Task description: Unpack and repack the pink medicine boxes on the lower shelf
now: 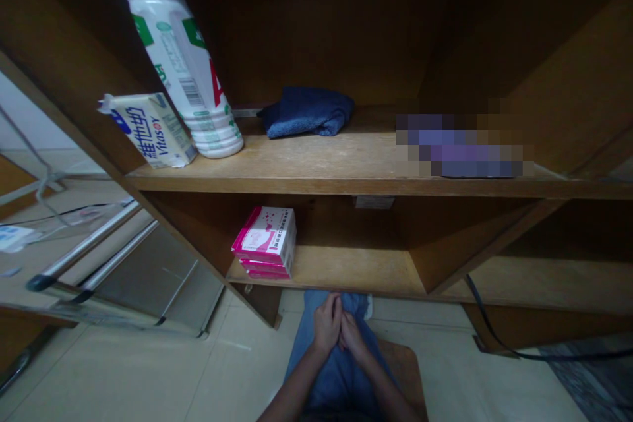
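Observation:
My left hand [327, 324] and my right hand [351, 333] rest together on my lap, over blue jeans [341, 382]. Their fingers are drawn in and pressed against each other, and no object shows in them. Nearest to them, on the lower shelf just ahead, is a stack of pink and white boxes [267, 237]. Higher up, on the upper shelf, a white bottle with a green cap [185, 66] stands beside a Vitasoy drink carton [151, 132]. A folded dark blue cloth [309, 112] lies to their right.
The wooden shelf unit [346, 184] spans the view above my lap. A blurred purple-blue item [459, 148] lies at the upper shelf's right. Metal-tubed furniture [119, 244] stands at left. A black cable [494, 336] hangs at lower right; a wooden stool seat [408, 369] is under me.

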Motion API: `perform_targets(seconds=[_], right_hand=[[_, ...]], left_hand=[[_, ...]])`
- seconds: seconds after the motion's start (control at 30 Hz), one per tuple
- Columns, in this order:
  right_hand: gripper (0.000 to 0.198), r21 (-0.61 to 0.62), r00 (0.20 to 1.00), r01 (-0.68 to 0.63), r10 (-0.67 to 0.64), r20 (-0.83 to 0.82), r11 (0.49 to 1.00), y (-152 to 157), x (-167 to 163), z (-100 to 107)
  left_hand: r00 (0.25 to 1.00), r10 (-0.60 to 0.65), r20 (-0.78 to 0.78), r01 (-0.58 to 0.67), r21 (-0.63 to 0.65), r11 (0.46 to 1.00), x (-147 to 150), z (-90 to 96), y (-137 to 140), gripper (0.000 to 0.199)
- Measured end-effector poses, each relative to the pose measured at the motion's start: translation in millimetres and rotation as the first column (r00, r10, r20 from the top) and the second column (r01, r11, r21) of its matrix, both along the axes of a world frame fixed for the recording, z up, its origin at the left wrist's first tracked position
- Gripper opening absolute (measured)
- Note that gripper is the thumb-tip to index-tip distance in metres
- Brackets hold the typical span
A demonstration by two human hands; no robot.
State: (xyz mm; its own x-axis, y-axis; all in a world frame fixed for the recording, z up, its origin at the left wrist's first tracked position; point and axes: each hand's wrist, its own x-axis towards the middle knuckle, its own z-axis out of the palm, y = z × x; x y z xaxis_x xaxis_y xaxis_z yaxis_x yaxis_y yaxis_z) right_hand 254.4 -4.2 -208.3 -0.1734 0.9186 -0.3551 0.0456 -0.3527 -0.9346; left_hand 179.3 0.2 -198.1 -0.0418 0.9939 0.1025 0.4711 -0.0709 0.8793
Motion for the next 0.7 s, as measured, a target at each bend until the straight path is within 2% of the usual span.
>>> perform_targets(seconds=[0.27,0.37,0.5,0.7], right_hand=[[0.073,-0.073,0.998,0.056,-0.058,-0.017,0.996,0.2,-0.8,-4.5],[0.073,-0.078,0.998,0.055,-0.057,-0.026,0.995,-0.1,0.6,-7.1],[0.075,-0.079,0.999,0.029,-0.032,-0.036,0.996,1.1,1.4,-10.9],[0.084,-0.08,0.998,-0.012,0.007,-0.054,0.997,3.8,1.9,-16.3]], left_hand=[[0.999,0.038,-0.02,-0.039,-0.052,0.998,-0.9,-8.2,0.8,0.039],[0.999,0.036,0.009,-0.036,-0.048,0.998,-0.7,-10.8,2.5,0.039],[0.993,0.094,0.07,-0.089,-0.074,0.993,-1.3,-13.5,6.4,0.038],[0.981,0.123,0.151,-0.108,-0.106,0.988,-3.0,-13.8,8.9,0.038]])
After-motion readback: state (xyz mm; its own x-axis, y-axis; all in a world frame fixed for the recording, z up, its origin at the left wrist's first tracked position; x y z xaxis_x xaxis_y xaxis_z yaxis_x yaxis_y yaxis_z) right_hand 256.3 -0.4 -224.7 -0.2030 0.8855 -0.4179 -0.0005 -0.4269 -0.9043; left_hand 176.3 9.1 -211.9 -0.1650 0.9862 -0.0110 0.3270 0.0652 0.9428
